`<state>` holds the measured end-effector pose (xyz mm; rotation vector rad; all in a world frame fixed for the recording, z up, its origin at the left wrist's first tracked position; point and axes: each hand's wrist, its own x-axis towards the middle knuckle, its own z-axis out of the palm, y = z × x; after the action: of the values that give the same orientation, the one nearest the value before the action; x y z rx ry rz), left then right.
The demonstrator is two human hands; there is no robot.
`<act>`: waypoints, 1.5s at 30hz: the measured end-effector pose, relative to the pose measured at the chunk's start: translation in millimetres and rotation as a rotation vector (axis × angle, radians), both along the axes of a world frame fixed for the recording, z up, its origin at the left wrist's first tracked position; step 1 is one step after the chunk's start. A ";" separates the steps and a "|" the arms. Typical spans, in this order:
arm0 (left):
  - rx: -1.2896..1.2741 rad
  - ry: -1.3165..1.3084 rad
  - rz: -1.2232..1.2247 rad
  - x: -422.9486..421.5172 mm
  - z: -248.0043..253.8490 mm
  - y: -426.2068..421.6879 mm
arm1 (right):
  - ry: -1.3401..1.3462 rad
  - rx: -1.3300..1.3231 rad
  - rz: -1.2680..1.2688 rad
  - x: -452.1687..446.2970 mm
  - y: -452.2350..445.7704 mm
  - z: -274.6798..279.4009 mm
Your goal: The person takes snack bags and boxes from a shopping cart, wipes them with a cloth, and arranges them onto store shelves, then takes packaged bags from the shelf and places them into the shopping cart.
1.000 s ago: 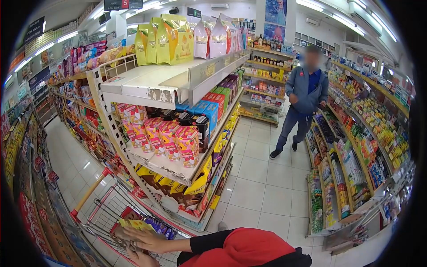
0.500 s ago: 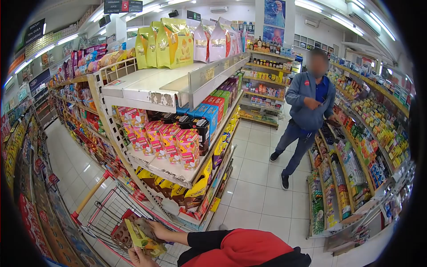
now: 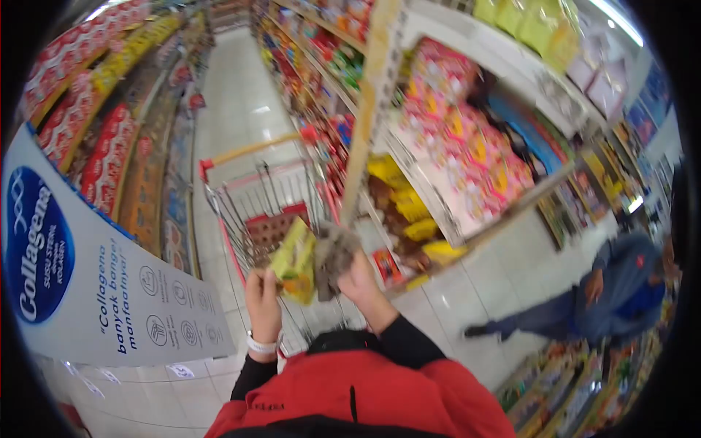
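My left hand [image 3: 263, 296], with a white band at its wrist, pinches the edge of a yellow-green packet [image 3: 296, 261]. Close beside it my right hand [image 3: 361, 279] is closed on a crumpled grey-brown cloth [image 3: 334, 257], blurred by motion. Packet and cloth overlap or touch; I cannot tell which. Both are held above the near end of a wire shopping cart [image 3: 241, 191], which has red edges and a yellow handle bar [image 3: 259, 148]. Inside the cart shows a brown, holed crate-like thing [image 3: 274, 235].
Right of the cart stands a shelf end with pink cartons [image 3: 467, 146] and yellow-brown bags [image 3: 409, 204]. A white Collagena sign [image 3: 109, 270] is close on my left, before stocked shelves [image 3: 109, 153]. A person in a blue-grey jacket [image 3: 621, 281] stands at right.
My view has swung left and down, so the cart and both hands sit more central. The sign has come into view. The packet and the cloth stay in my hands.
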<state>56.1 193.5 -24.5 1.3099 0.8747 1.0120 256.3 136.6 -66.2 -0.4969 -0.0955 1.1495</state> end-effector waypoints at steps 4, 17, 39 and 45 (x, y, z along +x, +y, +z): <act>0.388 0.205 0.027 11.2 7.0 23.8 | -0.186 0.176 0.001 1.4 3.1 55.7; 0.699 0.233 -0.347 2.3 27.8 33.3 | -2.081 0.050 0.038 -27.6 -2.9 96.2; 0.151 -0.095 -0.349 23.2 14.1 -1.8 | -2.164 -0.160 -0.434 -19.7 -19.4 86.8; 0.134 -0.160 -0.333 10.1 26.7 3.8 | -2.121 -0.234 -0.449 -9.4 -30.5 72.9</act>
<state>66.2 197.3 2.2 1.4102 0.4537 0.9072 246.9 106.1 6.7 -1.6516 -1.5725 -0.2402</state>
